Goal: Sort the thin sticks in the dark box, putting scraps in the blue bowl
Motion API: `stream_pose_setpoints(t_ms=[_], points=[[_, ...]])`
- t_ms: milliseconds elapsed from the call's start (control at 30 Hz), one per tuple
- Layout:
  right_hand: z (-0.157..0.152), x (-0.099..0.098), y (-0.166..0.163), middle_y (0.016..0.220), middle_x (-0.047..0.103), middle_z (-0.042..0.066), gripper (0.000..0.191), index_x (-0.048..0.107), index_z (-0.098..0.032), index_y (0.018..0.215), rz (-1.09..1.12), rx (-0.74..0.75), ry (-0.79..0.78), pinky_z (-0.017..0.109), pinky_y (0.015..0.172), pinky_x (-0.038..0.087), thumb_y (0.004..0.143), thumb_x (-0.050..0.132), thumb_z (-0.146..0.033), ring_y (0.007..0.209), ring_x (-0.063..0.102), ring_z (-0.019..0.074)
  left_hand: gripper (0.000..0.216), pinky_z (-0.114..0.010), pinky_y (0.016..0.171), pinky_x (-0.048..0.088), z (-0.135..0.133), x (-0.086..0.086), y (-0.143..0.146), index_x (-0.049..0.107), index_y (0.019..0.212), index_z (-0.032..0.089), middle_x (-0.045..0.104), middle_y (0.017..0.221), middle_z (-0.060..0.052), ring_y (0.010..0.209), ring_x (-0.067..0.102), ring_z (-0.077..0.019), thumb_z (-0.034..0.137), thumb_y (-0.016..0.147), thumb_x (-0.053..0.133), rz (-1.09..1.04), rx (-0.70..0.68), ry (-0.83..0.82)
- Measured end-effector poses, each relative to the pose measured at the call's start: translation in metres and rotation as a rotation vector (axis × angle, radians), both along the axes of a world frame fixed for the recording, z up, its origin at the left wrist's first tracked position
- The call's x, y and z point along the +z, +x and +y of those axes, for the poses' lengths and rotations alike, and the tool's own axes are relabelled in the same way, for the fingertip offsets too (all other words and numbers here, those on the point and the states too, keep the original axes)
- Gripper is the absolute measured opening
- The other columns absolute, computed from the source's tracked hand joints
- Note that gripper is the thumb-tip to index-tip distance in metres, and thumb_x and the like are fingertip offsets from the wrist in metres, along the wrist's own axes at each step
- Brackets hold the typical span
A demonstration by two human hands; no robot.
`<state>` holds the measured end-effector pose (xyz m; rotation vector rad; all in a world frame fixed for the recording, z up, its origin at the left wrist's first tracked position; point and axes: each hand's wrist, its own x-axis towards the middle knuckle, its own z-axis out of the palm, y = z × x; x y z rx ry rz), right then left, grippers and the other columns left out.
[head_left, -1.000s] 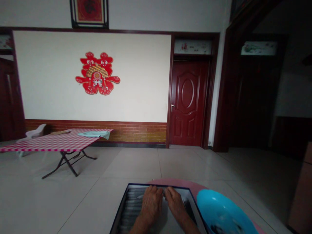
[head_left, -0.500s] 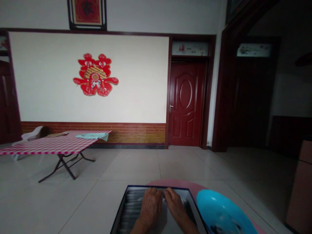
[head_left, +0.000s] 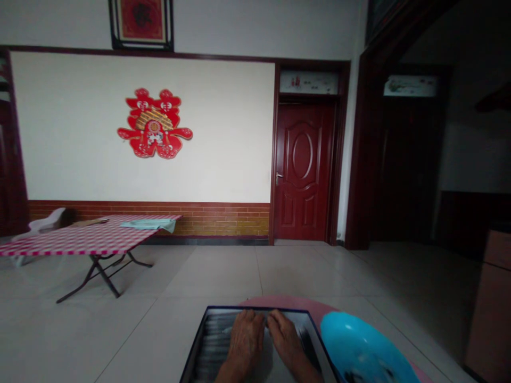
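A shallow, dark-rimmed tray [head_left: 273,367] with a pale bottom is in front of me at the lower edge of the head view. Over its far half my left hand [head_left: 245,340] is closed, fingers curled down. My right hand [head_left: 285,336] is beside it, thumb and fingers pinched together close to the left fingertips. Whatever is between the fingertips is too small and dim to name. Long dark, thin pieces [head_left: 213,340] are in rows along the tray's left side. More dark pieces [head_left: 307,340] show at the right, partly covered by my right hand.
A blue basin [head_left: 363,340] with dark and white bits inside stands right of the tray, both on a pink round table [head_left: 263,302]. Farther left is a folding table [head_left: 99,236] with a checked cloth, and a white chair [head_left: 48,221] behind. A red door [head_left: 305,170] is across the room.
The view has shifted slightly. My hands stay at nearly the same place over the tray, fingertips close together; the right fingers have moved only a little.
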<state>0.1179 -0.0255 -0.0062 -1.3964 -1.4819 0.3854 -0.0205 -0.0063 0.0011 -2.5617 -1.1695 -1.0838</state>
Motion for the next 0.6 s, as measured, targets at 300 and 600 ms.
stream_pose_setpoints(t_ms=[300,600], points=[[0.0025,-0.0045,-0.0004,0.064,0.065,0.006,0.044,0.055,-0.024,0.064,0.0,-0.036,-0.018,0.032,0.062,0.044,0.087,0.031,-0.053,0.063,0.058,0.021,0.024,-0.033,0.069,0.043,0.0,-0.0031,0.0009,0.065,0.082,0.023,0.066,0.076,-0.004,0.072,0.06,-0.0211,0.014,0.088,0.043,0.003,-0.024,0.069],[0.0015,-0.0021,-0.0018,0.057,0.061,0.004,0.049,0.052,-0.025,0.059,0.03,-0.023,-0.062,0.032,0.06,0.043,0.085,0.03,-0.06,0.057,0.056,0.0205,0.021,-0.032,0.07,0.041,-0.0007,-0.0026,0.0006,0.066,0.085,0.023,0.065,0.077,-0.004,0.074,0.058,-0.0207,0.016,0.089,0.047,0.041,-0.005,0.011]])
